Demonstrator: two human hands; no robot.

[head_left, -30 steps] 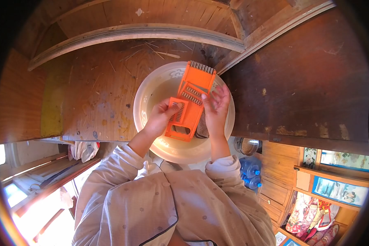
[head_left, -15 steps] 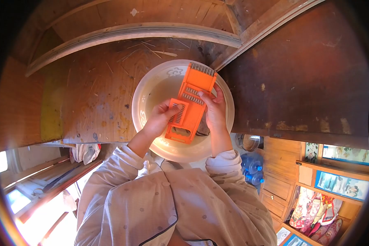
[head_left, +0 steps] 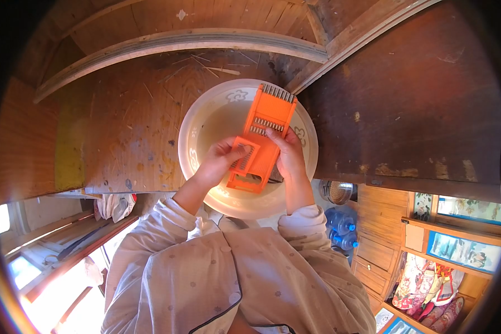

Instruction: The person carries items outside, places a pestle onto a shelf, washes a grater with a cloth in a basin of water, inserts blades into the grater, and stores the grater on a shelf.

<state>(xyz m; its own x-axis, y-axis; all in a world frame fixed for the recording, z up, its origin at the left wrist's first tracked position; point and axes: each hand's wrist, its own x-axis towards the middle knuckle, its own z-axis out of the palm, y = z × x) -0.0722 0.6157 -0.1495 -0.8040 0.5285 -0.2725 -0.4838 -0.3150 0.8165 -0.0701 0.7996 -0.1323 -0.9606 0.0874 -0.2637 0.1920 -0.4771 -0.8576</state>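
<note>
My right hand (head_left: 290, 158) is closed on the side edge of a long orange grater (head_left: 269, 151), its thumb resting on the metal teeth in the middle. The grater is tilted, its toothed top end away from me and its slotted handle end near me. Between the thumb and fingers of my left hand (head_left: 214, 164) is a small orange grater insert (head_left: 250, 162) with rows of metal teeth. It overlaps the lower left of the grater. Both are above a large pale basin (head_left: 190, 125) with a flower pattern. A dark thing (head_left: 275, 174) is partly hidden behind the grater.
The basin stands on a worn wooden surface (head_left: 133, 133) scattered with thin straws. A dark wooden panel (head_left: 406, 111) lies to the right, a wooden ledge (head_left: 195, 39) beyond. Blue water bottles (head_left: 342, 228) and a wooden cabinet (head_left: 381, 239) are at the lower right.
My right thumb has slid a little down the grater. The grater has shifted slightly right and away from me. My left hand still grips the insert, which has tilted and moved slightly right.
</note>
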